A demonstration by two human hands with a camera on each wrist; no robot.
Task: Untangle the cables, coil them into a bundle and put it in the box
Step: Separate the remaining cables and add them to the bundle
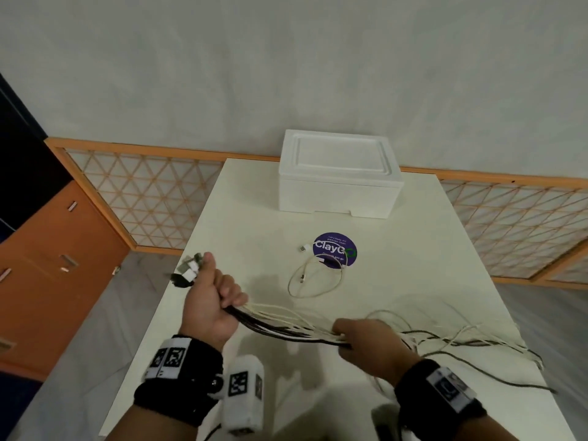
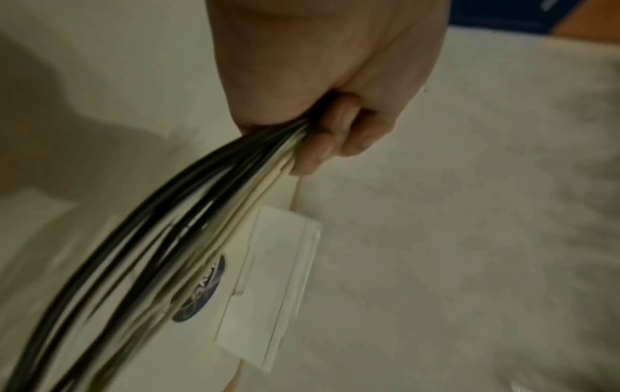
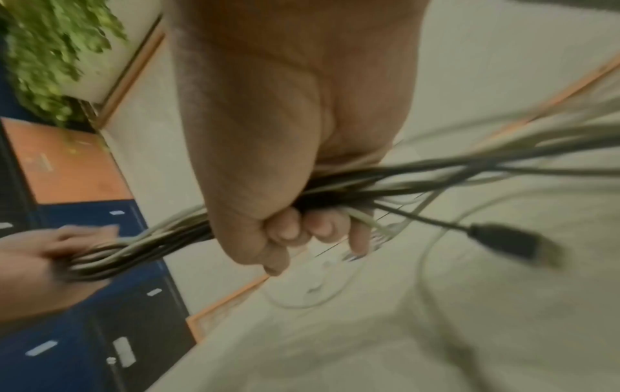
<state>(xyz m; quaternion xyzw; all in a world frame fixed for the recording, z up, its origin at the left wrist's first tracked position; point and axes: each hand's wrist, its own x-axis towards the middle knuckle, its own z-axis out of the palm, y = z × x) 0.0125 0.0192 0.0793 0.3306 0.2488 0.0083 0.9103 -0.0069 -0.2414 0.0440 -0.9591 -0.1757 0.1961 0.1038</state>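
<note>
A bunch of black and white cables point(image 1: 286, 324) stretches between my two hands above the white table point(image 1: 241, 202). My left hand point(image 1: 211, 300) grips the bunch near its plug ends point(image 1: 187, 268), which stick out past the thumb. In the left wrist view that left hand point(image 2: 322, 119) has its fingers curled round the cables point(image 2: 188, 220). My right hand point(image 1: 366, 337) grips the bunch further along; the right wrist view shows this right hand point(image 3: 295, 212) wrapped round the cables point(image 3: 352, 191). Loose tails point(image 1: 461, 342) trail right. A white foam box point(image 1: 339, 176) with its lid on stands at the far side.
A separate white cable point(image 1: 315, 278) lies loosely looped on the table, partly over a round purple sticker point(image 1: 334, 249). A black plug point(image 3: 503, 240) dangles beside my right hand. Orange and blue drawers point(image 1: 54, 249) stand left of the table. A lattice panel point(image 1: 143, 192) runs behind.
</note>
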